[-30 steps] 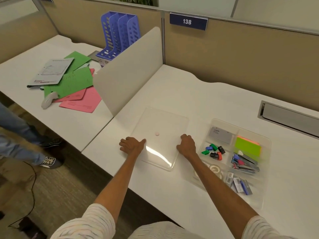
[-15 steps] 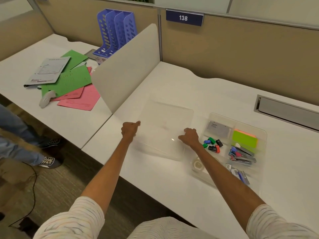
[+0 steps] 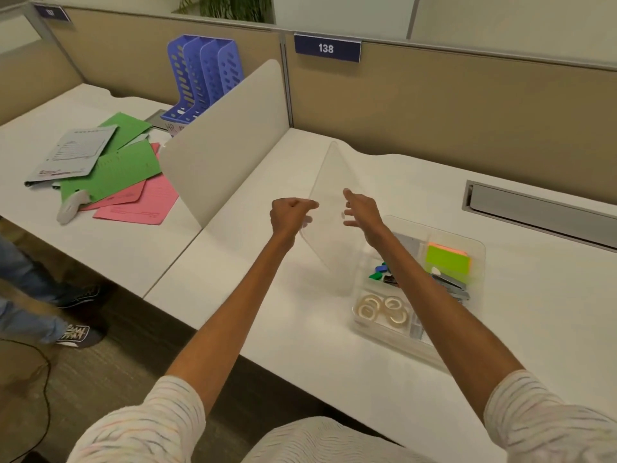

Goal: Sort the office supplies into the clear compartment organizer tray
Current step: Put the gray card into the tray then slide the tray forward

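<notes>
on the white desk the clear organizer tray sits at right. the clear lid stands tilted on edge just left of it, long axis running away. left hand pinches its left edge; right hand, fingers spread, touches its face, nearer the tray (tape rolls, clips, sticky notes already inside).

a blue file rack stands at the back of the neighbouring bench, beside scattered green folders and pink folders. a white divider panel separates the benches, below a "138" sign.
</notes>
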